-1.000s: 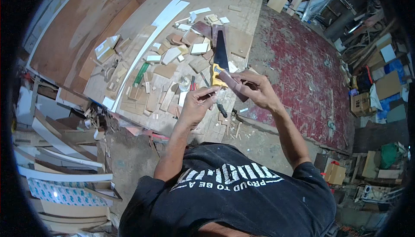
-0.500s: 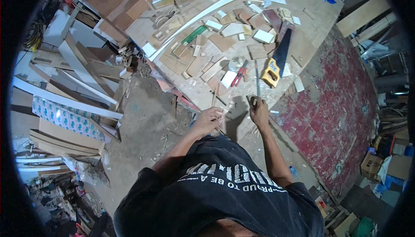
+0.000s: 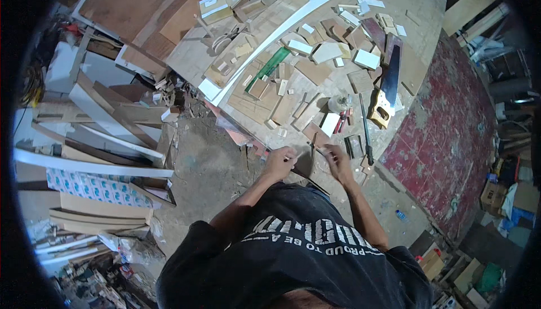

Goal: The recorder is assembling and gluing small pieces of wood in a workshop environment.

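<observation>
Head view: left hand (image 3: 280, 162) and right hand (image 3: 338, 160), fingers pinched on a thin wooden strip (image 3: 307, 152), at the counter (image 3: 394, 5) edge, just below the yellow-handled handsaw (image 3: 385, 86).

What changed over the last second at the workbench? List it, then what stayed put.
Both hands came back from over the scraps to the bench's near edge: the left hand and the right hand now sit close to the body, each pinching something small; what it is cannot be told. The view also swung, so the bench shifted in frame. The handsaw, the green strip and the wood offcuts lie as before.
</observation>
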{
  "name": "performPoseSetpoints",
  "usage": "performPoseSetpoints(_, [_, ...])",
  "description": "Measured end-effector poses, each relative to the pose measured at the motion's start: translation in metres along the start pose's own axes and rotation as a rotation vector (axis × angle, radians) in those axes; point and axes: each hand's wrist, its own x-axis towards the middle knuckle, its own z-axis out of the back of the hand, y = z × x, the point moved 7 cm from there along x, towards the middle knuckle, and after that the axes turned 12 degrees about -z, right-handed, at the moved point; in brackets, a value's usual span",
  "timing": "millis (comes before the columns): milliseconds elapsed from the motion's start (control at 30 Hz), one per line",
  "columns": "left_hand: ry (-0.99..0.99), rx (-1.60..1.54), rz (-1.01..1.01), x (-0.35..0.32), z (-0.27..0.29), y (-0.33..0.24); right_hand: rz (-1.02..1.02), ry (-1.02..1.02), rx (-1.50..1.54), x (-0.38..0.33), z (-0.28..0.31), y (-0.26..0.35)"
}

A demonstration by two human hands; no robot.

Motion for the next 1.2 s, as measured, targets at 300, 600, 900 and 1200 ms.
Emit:
performPoseSetpoints(300, [0.229, -0.162, -0.145, 0.055, 0.018, -0.021, -0.135, 0.051, 0.187, 0.025, -0.055, 0.064])
performPoseSetpoints(600, [-0.271, 0.55, -0.129, 0.151, 0.13, -0.011, -0.165, -0.015, 0.425, 0.028, -0.024, 0.05])
performPoseSetpoints(900, [-0.38, 1.005, -0.183, 0.203, 0.154, 0.017, -0.269, -0.084, 0.316, 0.045, 0.003, 0.007])
performPoseSetpoints(1200, [-0.392, -0.676, 0.116, 0.165, 0.162, 0.08, -0.085, -0.163, 0.04, 0.113, -0.052, 0.046])
